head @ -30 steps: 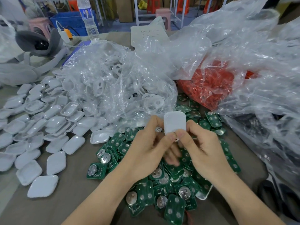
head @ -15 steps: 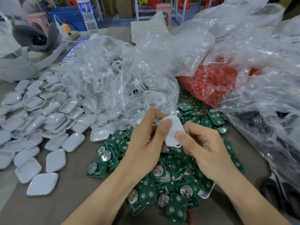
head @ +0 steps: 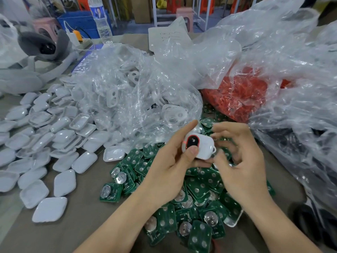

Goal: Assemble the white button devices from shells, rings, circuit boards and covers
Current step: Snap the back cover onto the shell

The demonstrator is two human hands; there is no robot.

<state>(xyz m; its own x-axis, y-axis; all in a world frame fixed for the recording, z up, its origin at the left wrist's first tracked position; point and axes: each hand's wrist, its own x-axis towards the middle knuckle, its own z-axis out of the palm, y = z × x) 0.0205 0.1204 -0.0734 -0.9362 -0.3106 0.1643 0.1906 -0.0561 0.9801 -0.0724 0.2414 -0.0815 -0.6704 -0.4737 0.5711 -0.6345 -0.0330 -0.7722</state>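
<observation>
My left hand (head: 169, 161) grips a white button device (head: 200, 146), thumb pressed on its dark oval button ringed in red. My right hand (head: 238, 157) hovers just right of the device, fingers loosely curled and blurred; whether they touch it is unclear. Below both hands lies a heap of green circuit boards (head: 197, 201) with round metal cells. White diamond-shaped covers (head: 54, 143) spread over the table's left side. A clear bag (head: 127, 99) behind them holds white shells with oval holes. Red rings (head: 235, 95) fill another clear bag at the right.
A grey headset (head: 42, 52) lies at the far left, a water bottle (head: 100, 19) stands behind it. Crumpled clear plastic (head: 291, 70) towers along the right side. Bare brown table (head: 76, 223) shows at the lower left. Dark objects (head: 319, 221) sit at the lower right edge.
The device was turned over: earlier its plain white back faced me between both hands, now its red-ringed button faces up in my left hand. My right hand drew slightly away.
</observation>
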